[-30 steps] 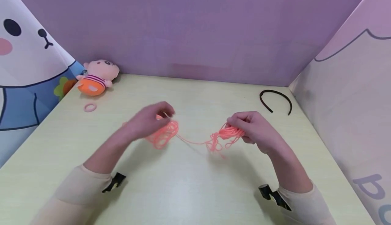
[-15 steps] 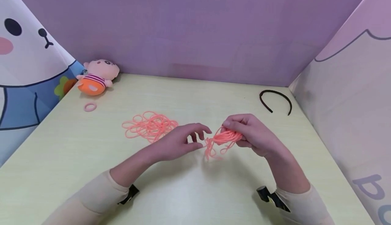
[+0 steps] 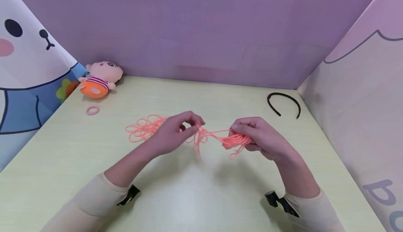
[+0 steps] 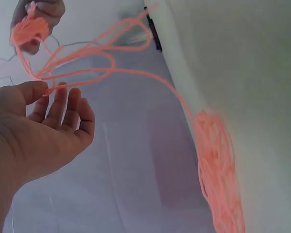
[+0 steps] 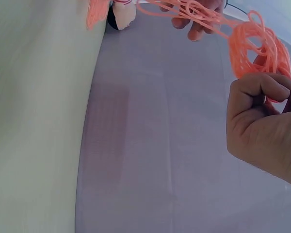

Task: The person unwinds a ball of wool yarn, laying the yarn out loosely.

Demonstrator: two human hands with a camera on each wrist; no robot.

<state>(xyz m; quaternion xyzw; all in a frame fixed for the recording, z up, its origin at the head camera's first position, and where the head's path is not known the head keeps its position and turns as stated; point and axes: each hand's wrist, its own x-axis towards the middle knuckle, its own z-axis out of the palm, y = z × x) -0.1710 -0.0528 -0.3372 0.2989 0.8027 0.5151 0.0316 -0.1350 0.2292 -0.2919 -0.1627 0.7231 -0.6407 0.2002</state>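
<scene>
The right hand [image 3: 262, 136] grips a looped bundle of coral-pink cord [image 3: 234, 141], held to the right of a loose coral-pink cord heap [image 3: 150, 128]; nearer that heap, I see the left hand [image 3: 171, 133] pinching strands [image 3: 201, 133] that reach the bundle.

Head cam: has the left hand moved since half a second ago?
Yes. It moved left and slightly up the image: the left hand is now farther from the black curved band, which lies where it did.
</scene>
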